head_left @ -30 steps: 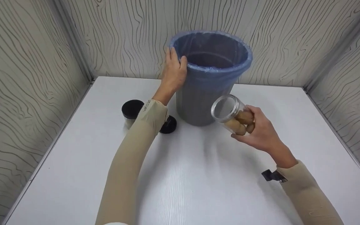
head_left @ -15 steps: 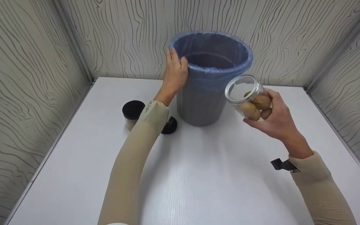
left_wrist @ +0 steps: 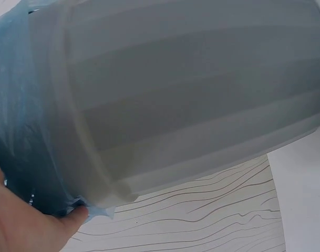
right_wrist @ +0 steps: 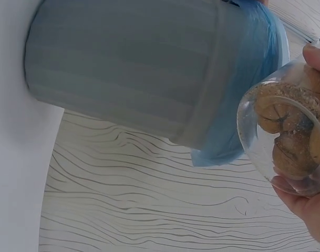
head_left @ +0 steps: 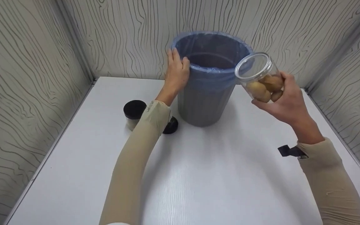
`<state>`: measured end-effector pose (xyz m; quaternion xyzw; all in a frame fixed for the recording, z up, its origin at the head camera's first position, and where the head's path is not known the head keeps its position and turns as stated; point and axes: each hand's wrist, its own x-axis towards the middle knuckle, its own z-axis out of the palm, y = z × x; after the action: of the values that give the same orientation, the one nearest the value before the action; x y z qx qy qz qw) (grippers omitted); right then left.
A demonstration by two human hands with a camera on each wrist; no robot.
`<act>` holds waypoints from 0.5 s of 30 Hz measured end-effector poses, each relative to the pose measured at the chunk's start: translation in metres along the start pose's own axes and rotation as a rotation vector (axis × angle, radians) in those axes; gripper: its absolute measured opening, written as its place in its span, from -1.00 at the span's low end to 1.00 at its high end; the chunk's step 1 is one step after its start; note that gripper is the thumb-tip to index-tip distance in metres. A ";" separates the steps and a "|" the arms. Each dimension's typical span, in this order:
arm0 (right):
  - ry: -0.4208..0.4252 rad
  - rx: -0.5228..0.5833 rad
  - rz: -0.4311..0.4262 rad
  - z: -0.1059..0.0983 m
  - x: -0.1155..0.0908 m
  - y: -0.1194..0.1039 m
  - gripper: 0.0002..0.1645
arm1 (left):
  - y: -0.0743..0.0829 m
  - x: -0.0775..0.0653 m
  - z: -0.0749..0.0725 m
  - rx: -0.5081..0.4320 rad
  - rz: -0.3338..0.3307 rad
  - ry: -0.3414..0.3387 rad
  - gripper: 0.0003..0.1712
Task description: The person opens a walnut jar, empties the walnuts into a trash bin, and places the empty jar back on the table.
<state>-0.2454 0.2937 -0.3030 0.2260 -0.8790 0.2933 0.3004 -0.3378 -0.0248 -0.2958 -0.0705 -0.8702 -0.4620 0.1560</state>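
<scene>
My left hand (head_left: 177,73) rests on the left side of the rim of a grey trash bin (head_left: 202,109), its fingers extended along the blue bin liner (head_left: 212,76). In the left wrist view, the thumb (left_wrist: 75,216) lies against the liner's folded edge. To the right of the bin, my right hand (head_left: 292,100) grips a clear jar (head_left: 255,67) round its lower body. The jar is lidless, tilted, with its mouth towards the bin's rim. Several brownish-yellow roundish lumps (right_wrist: 293,152) with dark marks sit inside; their kind is unclear.
A black-lidded jar (head_left: 134,111) stands left of the bin, partly behind my left sleeve (head_left: 136,150). A black lid (head_left: 171,125) lies by the bin's base, also partly covered. Wood-patterned walls (head_left: 130,37) close off the white table (head_left: 205,175) at the back and sides.
My right hand has raised the clear jar up and to the right, to about the height of the bin's rim. The left hand has stayed at the rim.
</scene>
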 end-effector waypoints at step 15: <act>-0.041 -0.118 0.112 -0.019 0.029 0.008 0.19 | -0.002 0.000 0.002 -0.002 0.017 0.004 -0.27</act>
<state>-0.2633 0.3052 -0.2749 0.1643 -0.9119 0.2527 0.2784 -0.3389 -0.0245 -0.2981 -0.0770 -0.8688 -0.4617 0.1614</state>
